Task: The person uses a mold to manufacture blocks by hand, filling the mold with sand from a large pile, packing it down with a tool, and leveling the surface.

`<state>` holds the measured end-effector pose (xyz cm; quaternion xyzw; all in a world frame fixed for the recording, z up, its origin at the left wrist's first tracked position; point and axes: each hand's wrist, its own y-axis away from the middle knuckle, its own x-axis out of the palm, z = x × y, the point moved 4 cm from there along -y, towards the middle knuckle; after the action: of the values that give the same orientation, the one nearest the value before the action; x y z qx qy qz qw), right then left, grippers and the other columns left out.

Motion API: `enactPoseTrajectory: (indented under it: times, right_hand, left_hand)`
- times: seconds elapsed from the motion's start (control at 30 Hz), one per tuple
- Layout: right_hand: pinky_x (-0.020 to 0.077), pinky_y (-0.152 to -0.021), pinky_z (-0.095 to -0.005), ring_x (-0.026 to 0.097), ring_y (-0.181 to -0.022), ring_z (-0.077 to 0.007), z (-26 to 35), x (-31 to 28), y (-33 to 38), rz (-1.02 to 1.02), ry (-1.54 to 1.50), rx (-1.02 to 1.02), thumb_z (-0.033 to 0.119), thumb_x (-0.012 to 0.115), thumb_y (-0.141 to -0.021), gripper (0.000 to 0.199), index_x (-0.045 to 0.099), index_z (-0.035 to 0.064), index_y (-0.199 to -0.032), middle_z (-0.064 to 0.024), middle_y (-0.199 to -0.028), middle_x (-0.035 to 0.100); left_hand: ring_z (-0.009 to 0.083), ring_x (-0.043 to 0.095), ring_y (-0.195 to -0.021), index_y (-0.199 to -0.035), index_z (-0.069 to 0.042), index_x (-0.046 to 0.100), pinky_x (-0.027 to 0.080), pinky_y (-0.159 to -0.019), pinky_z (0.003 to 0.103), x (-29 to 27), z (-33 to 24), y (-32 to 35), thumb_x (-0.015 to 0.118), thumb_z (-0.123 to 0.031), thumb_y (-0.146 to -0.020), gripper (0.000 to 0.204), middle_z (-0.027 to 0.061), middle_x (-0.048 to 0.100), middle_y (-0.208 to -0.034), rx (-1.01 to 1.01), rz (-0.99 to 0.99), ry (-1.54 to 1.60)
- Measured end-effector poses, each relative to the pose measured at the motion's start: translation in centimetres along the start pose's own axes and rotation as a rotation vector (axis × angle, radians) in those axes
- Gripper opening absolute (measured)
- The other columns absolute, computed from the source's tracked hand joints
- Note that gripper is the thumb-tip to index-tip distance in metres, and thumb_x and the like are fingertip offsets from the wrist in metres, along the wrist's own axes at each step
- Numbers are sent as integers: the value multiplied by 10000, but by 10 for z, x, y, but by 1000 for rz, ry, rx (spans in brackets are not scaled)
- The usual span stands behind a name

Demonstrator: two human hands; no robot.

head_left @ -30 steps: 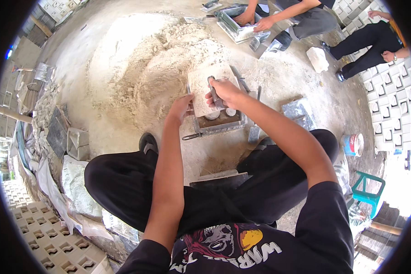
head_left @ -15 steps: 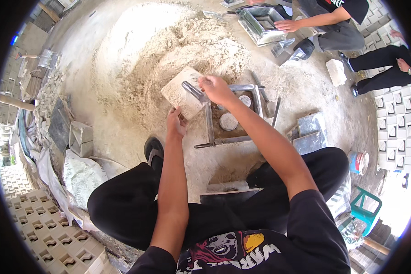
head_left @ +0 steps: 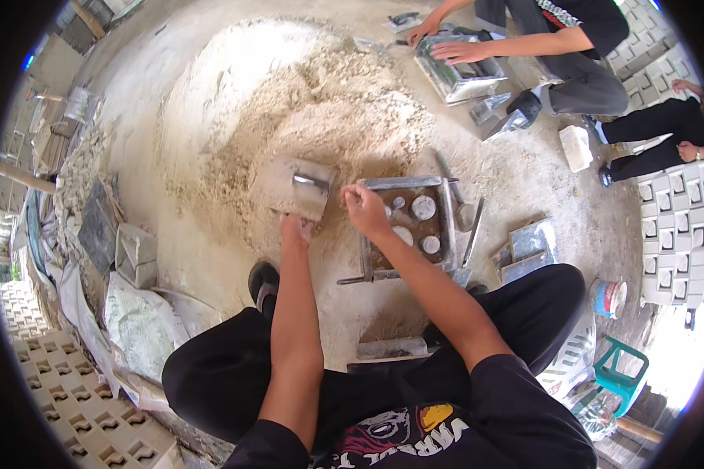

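Note:
I sit on the ground before a square metal mould frame (head_left: pixel 444 223) with round cores inside it. A flat grey square plate (head_left: pixel 283 191) with a metal handle on top lies tilted on the edge of a big pile of sandy mix (head_left: pixel 313 102), just left of the mould. My left hand (head_left: pixel 297 231) grips the plate's near edge. My right hand (head_left: pixel 363 206) hovers at the mould's far left corner, fingers curled together, with nothing visible in them.
Another person works at a second metal mould (head_left: pixel 457 72) at the top. Loose metal plates (head_left: pixel 524 246) lie right of my mould. Patterned concrete blocks are stacked at the right (head_left: pixel 673 227) and lower left (head_left: pixel 70 406). A white block (head_left: pixel 577 147), small bucket (head_left: pixel 606 297) and green stool (head_left: pixel 622 375) stand nearby.
The plate has come off the mould and moved left onto the sand pile's edge. My right hand let go of its handle and now sits by the mould's corner.

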<state>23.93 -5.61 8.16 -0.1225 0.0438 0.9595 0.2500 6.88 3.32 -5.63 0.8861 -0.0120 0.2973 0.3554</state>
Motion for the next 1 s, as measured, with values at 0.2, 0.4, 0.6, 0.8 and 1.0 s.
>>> enactPoseTrajectory:
  times: [0.2,0.4,0.6,0.8,1.0]
  right_hand:
    - [504,-689,-270,622,-746,-112,-12,-29,11,-82,-32,1,128,526,-921,180,616,-22,-962,-80,-806,652]
    - [511,-644,-272,640,-695,-133,15,-55,30,-95,-55,-21,122,533,-919,184,615,-28,-986,-94,-794,666]
    - [505,-617,-280,647,-670,-141,9,-122,49,-284,115,-161,128,549,-905,178,621,-19,-975,-106,-772,678]
    - [505,-749,-375,658,-846,-293,-59,-217,75,-616,228,49,175,595,-836,215,640,13,-971,-165,-881,671]
    - [429,-920,-435,527,-1087,-408,-88,-245,100,-730,401,174,159,600,-817,440,471,-60,-1176,-259,-1126,550]
  left_hand:
    - [250,546,-989,-1204,-70,516,438,-824,437,15,31,15,537,-229,-893,350,89,566,-1118,-55,-168,-322]
    - [183,504,-896,-1075,-103,593,413,-730,400,67,-1,55,538,-314,-884,290,37,576,-1000,148,45,-695]
    - [180,521,-1027,-1189,-120,549,400,-833,447,75,24,69,564,-355,-870,396,34,592,-1083,180,129,-891]
    - [406,580,-1001,-1173,15,530,448,-842,460,85,70,95,512,-373,-887,482,256,611,-1040,569,194,-1555]
    - [438,478,-1171,-1307,53,419,369,-991,474,86,94,114,497,-389,-906,602,318,503,-1232,431,91,-1465]
